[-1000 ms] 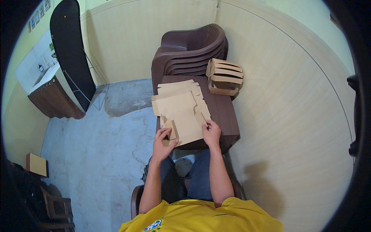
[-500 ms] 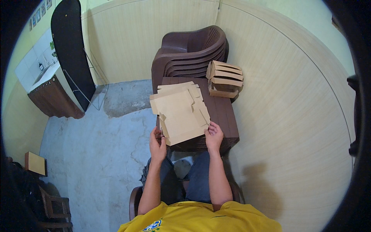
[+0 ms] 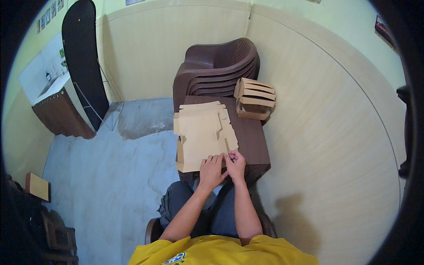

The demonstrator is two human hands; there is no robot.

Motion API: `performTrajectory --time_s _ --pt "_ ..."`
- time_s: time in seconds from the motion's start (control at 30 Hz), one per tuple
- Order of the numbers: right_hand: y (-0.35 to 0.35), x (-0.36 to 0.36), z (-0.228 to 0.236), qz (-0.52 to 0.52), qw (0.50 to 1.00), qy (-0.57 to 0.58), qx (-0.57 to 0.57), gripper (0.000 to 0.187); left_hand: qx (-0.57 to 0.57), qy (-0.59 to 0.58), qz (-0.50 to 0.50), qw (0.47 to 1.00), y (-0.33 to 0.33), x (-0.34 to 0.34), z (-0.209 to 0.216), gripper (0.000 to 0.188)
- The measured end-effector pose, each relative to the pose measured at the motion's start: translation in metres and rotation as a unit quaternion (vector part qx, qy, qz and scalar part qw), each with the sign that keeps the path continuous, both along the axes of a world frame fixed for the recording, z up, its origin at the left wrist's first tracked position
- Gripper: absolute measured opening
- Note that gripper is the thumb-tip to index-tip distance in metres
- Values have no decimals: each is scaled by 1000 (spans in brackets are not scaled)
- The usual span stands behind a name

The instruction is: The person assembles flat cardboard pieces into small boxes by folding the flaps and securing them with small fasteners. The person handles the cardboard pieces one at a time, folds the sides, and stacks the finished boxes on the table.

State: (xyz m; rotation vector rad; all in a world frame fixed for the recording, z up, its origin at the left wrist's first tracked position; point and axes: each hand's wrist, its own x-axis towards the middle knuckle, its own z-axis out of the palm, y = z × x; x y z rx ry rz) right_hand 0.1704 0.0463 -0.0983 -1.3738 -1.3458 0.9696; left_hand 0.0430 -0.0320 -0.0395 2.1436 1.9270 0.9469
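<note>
1. Head view: a flat brown cardboard sheet (image 3: 198, 140), with cut tabs and flaps, lies on the brown table (image 3: 251, 140) in front of the seated person. More cardboard shows along its far and right edges.

2. The left hand (image 3: 213, 171) is at the near edge of the sheet, its fingers bent over the cardboard. Whether its grip is closed on that edge cannot be told.

3. The right hand (image 3: 236, 167) is at the near right corner, just beside the left. Its grip is narrow, thumb and fingers close together; whether they pinch the cardboard cannot be told.

4. Made-up cardboard boxes (image 3: 256, 98) stand at the far right of the table, near the wall panel (image 3: 327, 132).

5. Behind the table is a stack of brown chairs (image 3: 216, 73).

6. To the left, a tall black board (image 3: 79, 62) stands upright beside a sink (image 3: 52, 86) with a brown curtain (image 3: 62, 114) below it.

7. The person wears a yellow shirt (image 3: 229, 251) and dark trousers (image 3: 176, 201).
</note>
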Motion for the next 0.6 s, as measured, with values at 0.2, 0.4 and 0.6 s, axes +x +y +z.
performTrajectory --time_s 0.2,0.4,0.6 --pt "16 3 12 30 998 -52 12 22 26 -42 10 999 0 -3 -17 33" --pt "16 -1 14 81 983 113 -122 18 57 -179 32 982 -6 -14 -17 15" --pt "19 3 33 95 978 140 -121 28 -7 -360 87 929 10 -26 -14 16"
